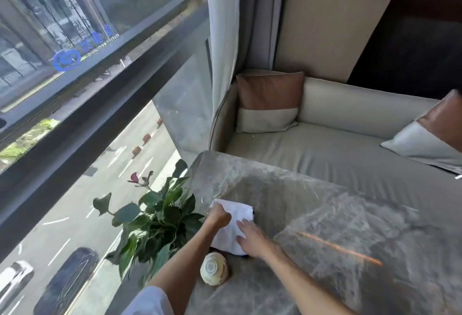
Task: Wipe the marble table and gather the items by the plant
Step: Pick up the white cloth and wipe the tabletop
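A white cloth (236, 217) lies on the grey marble table (337, 227) near its left edge, beside a green leafy plant (160, 217). My left hand (220, 217) is closed on the cloth's left edge. My right hand (252, 238) rests flat on the cloth's right side with fingers spread. Something dark shows under the cloth's edges; I cannot tell what it is. A cream-coloured bottle with a white cap (214, 268) stands on the table just in front of the cloth, between my forearms.
A beige sofa (325, 147) with brown-and-white cushions (268, 101) sits just beyond the table. A large window (87, 64) and a curtain (222, 39) are to the left, with a street far below.
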Demonstrator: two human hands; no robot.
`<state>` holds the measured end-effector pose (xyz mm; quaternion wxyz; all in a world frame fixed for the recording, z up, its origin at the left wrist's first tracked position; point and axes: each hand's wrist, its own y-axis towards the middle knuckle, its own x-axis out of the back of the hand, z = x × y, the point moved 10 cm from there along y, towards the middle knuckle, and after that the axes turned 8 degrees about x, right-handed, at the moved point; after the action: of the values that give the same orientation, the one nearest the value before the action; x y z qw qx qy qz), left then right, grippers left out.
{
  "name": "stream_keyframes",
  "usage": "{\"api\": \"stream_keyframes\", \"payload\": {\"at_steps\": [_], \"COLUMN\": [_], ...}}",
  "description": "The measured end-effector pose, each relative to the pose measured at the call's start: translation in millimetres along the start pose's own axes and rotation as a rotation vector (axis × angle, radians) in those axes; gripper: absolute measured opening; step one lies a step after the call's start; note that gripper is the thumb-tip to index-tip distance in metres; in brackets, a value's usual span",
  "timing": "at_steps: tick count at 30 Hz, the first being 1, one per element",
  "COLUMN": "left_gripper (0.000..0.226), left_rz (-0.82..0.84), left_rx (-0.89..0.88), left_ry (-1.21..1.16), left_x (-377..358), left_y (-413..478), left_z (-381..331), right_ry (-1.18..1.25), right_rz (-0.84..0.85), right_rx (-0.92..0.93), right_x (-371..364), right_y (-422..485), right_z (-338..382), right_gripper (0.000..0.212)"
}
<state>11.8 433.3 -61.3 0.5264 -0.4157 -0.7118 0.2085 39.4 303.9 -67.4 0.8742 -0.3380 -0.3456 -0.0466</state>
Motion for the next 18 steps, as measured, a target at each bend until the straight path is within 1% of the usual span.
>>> {"api": "stream_keyframes", "payload": {"at_steps": [2,3,5,7,9,13,16,18], "left_gripper": [0.072,0.072,0.06,0.048,0.045,0.039,0.037,0.032], "left_rz": [-0.016,-0.022,-0.042,-0.112,-0.179,-0.22,-0.262,-0.237], "left_rx": [0.019,0.051,0.1,0.114,0.126,0.172,0.181,0.18], "left_ry": [-0.014,0.004,0.044,0.069,0.106,0.122,0.103,0.033], "left_x": [-13,-21,-25,-16,-9,-16,11,17], "left_y": [43,64,76,76,75,106,66,43], "left_z": [18,29,37,37,36,52,37,26], "right_ry": [-0.072,-0.095,-0.123,-0.135,-0.161,-0.148,-0.144,-0.13], "right_rz": [0.045,0.063,0.083,0.05,0.002,-0.072,-0.071,-0.046], "right_rx": [-0.006,-0.01,-0.011,-0.011,-0.003,0.019,0.029,0.031], "right_x": [-15,-23,-35,-41,-42,-41,-40,-39], "right_y": [11,14,16,17,16,11,10,9], "right_z": [-8,-13,-19,-23,-24,-25,-24,-24], "right_gripper": [0.061,0.061,0.062,0.064,0.066,0.069,0.069,0.069]}}
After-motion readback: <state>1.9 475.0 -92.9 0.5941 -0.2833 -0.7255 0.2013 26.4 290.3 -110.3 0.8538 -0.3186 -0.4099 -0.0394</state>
